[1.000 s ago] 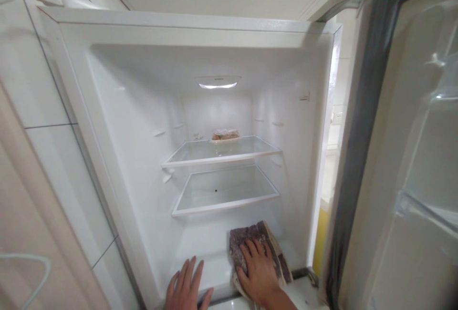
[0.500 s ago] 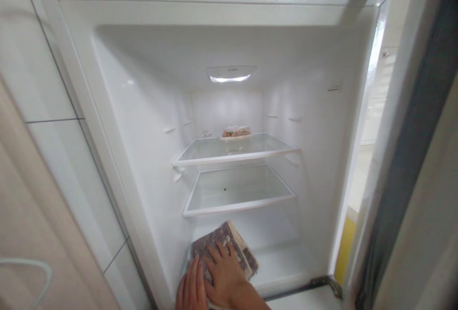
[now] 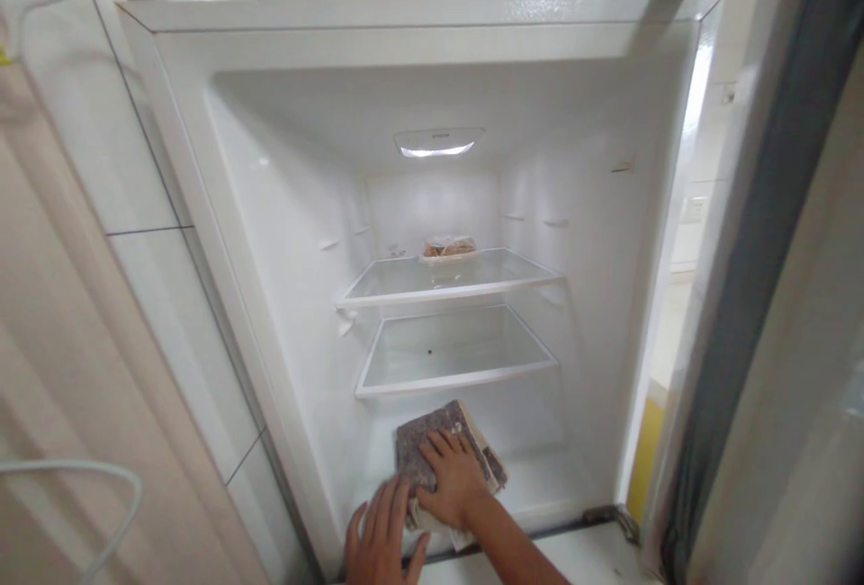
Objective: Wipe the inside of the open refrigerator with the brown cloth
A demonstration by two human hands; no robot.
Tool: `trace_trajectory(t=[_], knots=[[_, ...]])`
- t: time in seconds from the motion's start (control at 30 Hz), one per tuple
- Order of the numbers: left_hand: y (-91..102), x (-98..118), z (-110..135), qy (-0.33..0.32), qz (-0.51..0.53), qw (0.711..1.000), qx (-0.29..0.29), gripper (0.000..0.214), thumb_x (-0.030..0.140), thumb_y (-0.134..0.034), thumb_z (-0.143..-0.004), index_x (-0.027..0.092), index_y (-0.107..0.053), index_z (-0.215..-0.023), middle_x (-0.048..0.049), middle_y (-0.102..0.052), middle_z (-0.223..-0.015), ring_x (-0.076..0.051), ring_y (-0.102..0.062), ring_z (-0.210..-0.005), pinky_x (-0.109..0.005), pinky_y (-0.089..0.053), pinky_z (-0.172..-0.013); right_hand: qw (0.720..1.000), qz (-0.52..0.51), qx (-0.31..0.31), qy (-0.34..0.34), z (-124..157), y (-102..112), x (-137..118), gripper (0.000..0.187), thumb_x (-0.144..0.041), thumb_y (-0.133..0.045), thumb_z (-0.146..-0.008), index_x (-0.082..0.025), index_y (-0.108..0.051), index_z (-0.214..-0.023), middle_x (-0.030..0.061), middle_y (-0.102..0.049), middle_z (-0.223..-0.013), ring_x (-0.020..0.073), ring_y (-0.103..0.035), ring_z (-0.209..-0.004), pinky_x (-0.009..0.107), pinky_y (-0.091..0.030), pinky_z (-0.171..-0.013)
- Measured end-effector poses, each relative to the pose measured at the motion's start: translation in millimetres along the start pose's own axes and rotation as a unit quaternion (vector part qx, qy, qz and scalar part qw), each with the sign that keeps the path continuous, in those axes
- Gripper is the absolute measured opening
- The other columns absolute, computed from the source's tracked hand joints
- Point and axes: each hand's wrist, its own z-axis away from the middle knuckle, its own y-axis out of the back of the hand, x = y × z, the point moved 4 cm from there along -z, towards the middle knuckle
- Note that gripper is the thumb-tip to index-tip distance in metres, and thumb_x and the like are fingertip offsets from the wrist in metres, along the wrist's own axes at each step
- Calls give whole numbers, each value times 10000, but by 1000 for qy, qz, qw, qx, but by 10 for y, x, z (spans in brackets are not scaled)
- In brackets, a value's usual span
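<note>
A folded brown-and-cream cloth [image 3: 425,450] lies on the white floor of the open fridge compartment [image 3: 533,477], toward its front. My right hand [image 3: 455,481] is laid over it, fingers spread and pressing down on its upper face. Just left of the cloth's near corner is my left hand [image 3: 382,535], its fingers stretched out and the thumb apart. It rests by the front edge of the compartment, with nothing visible in it; its underside is hidden.
Above the hands are two glass shelves, a lower one [image 3: 459,346] with a dark speck and an upper one [image 3: 398,279] bearing a wrapped food tray [image 3: 450,249]. A lamp [image 3: 438,144] shines overhead. The open door [image 3: 735,297] stands right; a tiled wall [image 3: 155,297] is left.
My right hand and the cloth have shifted right, away from the left wall. My left hand has come apart from the right, its thumb now showing. The view has tilted slightly.
</note>
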Motion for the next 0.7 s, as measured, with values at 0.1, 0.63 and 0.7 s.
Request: trace_trajectory(t=[0.1, 0.63, 0.7], knots=[[57, 15, -35, -27, -3, 1000, 8, 504, 501, -607, -824, 264, -621, -1268, -63, -708, -1279, -245, -586, -1200, -426, -359, -1013, 998, 24, 29, -43, 95, 142, 298, 686, -597, -500, -862, -258, -487, -1458, 65, -403, -1595, 320, -302, -1490, 537, -144, -1247], [68, 98, -24, -34, 60, 998, -1, 367, 303, -660, -732, 239, -685, -1092, -98, -691, -1220, -277, -539, -1213, -433, -410, -1015, 996, -61, 41, -54, 141, -59, -198, 534, -464, -242, -1000, -273, -639, -1302, 6, -552, -1486, 280, -375, -1456, 571, -165, -1235], [10, 88, 48, 5, 81, 997, 5, 449, 198, -652, -632, 189, -679, -1081, -120, -703, -1133, -296, -553, -1151, -441, -452, -987, 996, -73, 37, -38, 108, -148, -359, 506, -475, -288, -989, -287, -620, -1320, 8, -543, -1495, 288, -364, -1462, 587, -145, -1236]])
